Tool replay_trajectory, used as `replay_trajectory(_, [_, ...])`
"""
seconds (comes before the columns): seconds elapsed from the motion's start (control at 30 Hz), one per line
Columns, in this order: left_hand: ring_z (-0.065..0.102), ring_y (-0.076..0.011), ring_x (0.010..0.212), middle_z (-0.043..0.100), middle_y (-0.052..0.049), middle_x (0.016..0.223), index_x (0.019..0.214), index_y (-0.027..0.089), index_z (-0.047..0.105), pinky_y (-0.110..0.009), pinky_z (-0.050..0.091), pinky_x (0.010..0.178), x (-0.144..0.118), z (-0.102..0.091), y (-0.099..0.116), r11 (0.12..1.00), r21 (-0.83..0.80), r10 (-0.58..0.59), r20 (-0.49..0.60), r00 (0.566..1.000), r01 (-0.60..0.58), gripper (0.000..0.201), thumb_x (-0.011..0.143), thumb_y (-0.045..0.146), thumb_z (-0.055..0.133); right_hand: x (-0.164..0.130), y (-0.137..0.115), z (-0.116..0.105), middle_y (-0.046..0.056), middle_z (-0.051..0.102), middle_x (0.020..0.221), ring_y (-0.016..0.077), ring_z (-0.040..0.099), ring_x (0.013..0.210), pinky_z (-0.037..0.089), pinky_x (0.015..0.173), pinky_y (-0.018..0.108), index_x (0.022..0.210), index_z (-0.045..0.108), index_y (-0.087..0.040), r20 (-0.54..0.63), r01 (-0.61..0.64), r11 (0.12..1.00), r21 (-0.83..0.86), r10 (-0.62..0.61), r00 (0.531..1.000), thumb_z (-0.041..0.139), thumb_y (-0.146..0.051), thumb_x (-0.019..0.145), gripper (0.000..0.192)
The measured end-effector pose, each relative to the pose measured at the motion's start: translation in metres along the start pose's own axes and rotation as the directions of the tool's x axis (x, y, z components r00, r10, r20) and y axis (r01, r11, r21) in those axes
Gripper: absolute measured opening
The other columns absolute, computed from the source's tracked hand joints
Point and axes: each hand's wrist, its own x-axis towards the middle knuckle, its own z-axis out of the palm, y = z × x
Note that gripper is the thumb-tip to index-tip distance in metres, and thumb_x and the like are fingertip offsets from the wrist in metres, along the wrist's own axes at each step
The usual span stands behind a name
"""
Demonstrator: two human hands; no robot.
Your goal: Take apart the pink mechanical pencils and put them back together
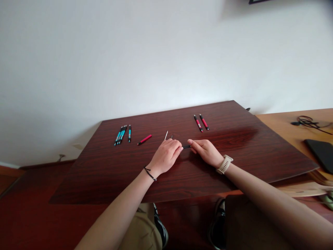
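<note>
Between my two hands is a short black pen part (186,147), held level just above the table. My left hand (168,154) is closed, its fingers pinching the left end. At the other end, the thumb and fingers of my right hand (206,151) are closed on it too. Most of the part is hidden by my fingers. Just beyond my left hand lie a thin white stick (166,135), perhaps an ink refill, and a tiny dark piece (171,136). A pink pen barrel with a black end (144,139) rests to the left.
Several blue and black pens (121,134) lie at the left of the dark wooden table (166,187), one (129,133) slightly apart. Two pink and black pens (201,123) lie at the back right. A lighter table (275,121) on the right carries a cable (308,122) and a black phone-like object (319,152).
</note>
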Motion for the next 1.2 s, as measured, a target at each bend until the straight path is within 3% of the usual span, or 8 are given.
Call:
replay_trajectory(0.27, [0.057,-0.0195,0.078,0.061,-0.002,0.083,0.084,0.023,0.051,-0.032,0.043,0.076,-0.001,0.006,0.003,0.925,-0.346,-0.174,-0.027,0.984,0.154,0.040,0.113,0.046,0.037,-0.001,-0.002,0.004,-0.002,0.045,0.064,0.0143,0.038,0.062,0.032,0.063,0.031,0.067,0.040,-0.023,-0.055,0.087,0.994,-0.060,-0.090,0.994,0.042,-0.061,0.110,0.058])
replay_trajectory(0.47, [0.049,-0.0158,0.066,0.053,0.001,0.069,0.074,0.022,0.045,-0.031,0.038,0.068,0.002,0.014,0.007,0.838,-0.483,-0.305,-0.032,0.952,0.253,0.048,0.111,0.051,0.040,-0.002,0.000,0.004,-0.001,0.049,0.065,0.0152,0.040,0.061,0.032,0.064,0.032,0.068,0.042,-0.023,-0.113,0.134,0.973,-0.190,-0.157,0.981,0.041,-0.058,0.111,0.056])
replay_trajectory(0.67, [0.038,-0.0134,0.056,0.041,0.003,0.059,0.067,0.022,0.038,-0.030,0.033,0.059,0.004,0.021,0.010,0.694,-0.641,-0.399,0.038,0.916,0.329,0.056,0.108,0.061,0.043,-0.003,0.000,0.004,0.002,0.052,0.070,0.0164,0.043,0.064,0.033,0.066,0.032,0.069,0.040,-0.023,-0.131,0.175,0.955,-0.239,-0.211,0.969,0.043,-0.058,0.111,0.054])
replay_trajectory(0.77, [0.043,-0.0137,0.057,0.046,0.002,0.061,0.069,0.022,0.044,-0.030,0.039,0.061,0.004,0.019,0.011,0.667,-0.674,-0.394,0.044,0.918,0.319,0.056,0.107,0.061,0.042,-0.003,-0.001,0.005,0.002,0.051,0.069,0.0163,0.043,0.063,0.033,0.065,0.032,0.070,0.040,-0.024,-0.116,0.162,0.963,-0.215,-0.189,0.975,0.041,-0.058,0.111,0.054])
replay_trajectory(0.93, [0.059,-0.0157,0.074,0.063,-0.001,0.085,0.103,0.022,0.057,-0.029,0.051,0.072,0.001,0.017,0.010,0.639,-0.733,-0.328,0.015,0.944,0.234,0.023,0.101,0.045,0.060,-0.001,0.001,0.005,0.000,0.049,0.066,0.0157,0.042,0.062,0.034,0.064,0.032,0.070,0.041,-0.023,-0.131,0.106,0.978,-0.179,-0.131,0.983,0.039,-0.059,0.111,0.055])
replay_trajectory(1.0, [0.061,-0.0164,0.080,0.064,-0.003,0.090,0.107,0.022,0.059,-0.029,0.052,0.075,0.001,0.018,0.009,0.648,-0.733,-0.327,-0.022,0.945,0.207,0.021,0.097,0.039,0.067,-0.001,0.002,0.005,0.000,0.048,0.066,0.0156,0.041,0.062,0.033,0.063,0.032,0.070,0.042,-0.023,-0.134,0.090,0.983,-0.159,-0.112,0.985,0.039,-0.060,0.111,0.055])
replay_trajectory(1.1, [0.062,-0.0164,0.080,0.065,-0.003,0.087,0.102,0.021,0.061,-0.029,0.052,0.075,0.003,0.019,0.008,0.663,-0.718,-0.349,-0.047,0.936,0.211,0.022,0.099,0.043,0.065,-0.001,0.001,0.005,0.000,0.046,0.065,0.0155,0.039,0.062,0.033,0.062,0.032,0.069,0.041,-0.023,-0.137,0.075,0.987,-0.139,-0.095,0.986,0.039,-0.060,0.111,0.055])
replay_trajectory(1.2, [0.054,-0.0139,0.064,0.056,0.002,0.068,0.085,0.021,0.058,-0.028,0.046,0.068,0.004,0.019,0.007,0.679,-0.687,-0.380,-0.031,0.924,0.257,0.038,0.104,0.053,0.056,-0.002,-0.002,0.004,0.000,0.048,0.065,0.0157,0.041,0.062,0.034,0.063,0.031,0.069,0.042,-0.023,-0.119,0.077,0.987,-0.143,-0.094,0.988,0.038,-0.061,0.111,0.056])
